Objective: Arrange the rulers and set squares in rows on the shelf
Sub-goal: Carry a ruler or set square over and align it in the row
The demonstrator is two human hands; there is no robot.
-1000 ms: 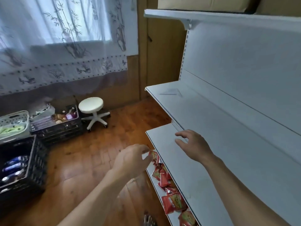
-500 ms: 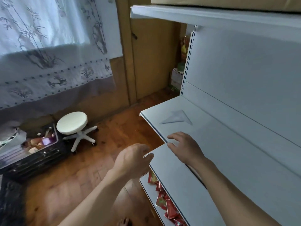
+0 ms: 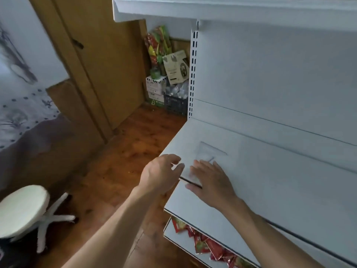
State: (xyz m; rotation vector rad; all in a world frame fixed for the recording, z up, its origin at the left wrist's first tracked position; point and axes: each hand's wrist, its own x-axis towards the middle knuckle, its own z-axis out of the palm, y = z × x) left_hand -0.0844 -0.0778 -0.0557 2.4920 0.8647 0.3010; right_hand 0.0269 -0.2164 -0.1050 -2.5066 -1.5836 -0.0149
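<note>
- On the middle shelf [image 3: 270, 180], toward its left end, we see a clear set square [image 3: 210, 151] lying flat. It is faint and blurred against the white.
- Our right grip [image 3: 210, 182] lies palm down across that shelf's front edge, fingers straight and holding nothing.
- Its fingertips [image 3: 202, 166] reach the set square's near corner. The blur keeps us from telling whether they touch it.
- Our left grip [image 3: 160, 176] hovers just beside the shelf's front left corner, fingers loosely curled and relaxed, thumb turned toward the right grip. We can make out nothing held in it.
- Both grips are near each other but apart.
- Under our right wrist a lower shelf [image 3: 193, 207] juts further toward us, and beneath it red packets [image 3: 202, 246] lie on the bottom shelf.
- Off to the left a white stool [image 3: 21, 209] stands on the wooden floor [image 3: 119, 171].
- Past the shelf's far end a dark crate [image 3: 174, 105] and boxed goods sit beside a wooden door [image 3: 108, 70].
</note>
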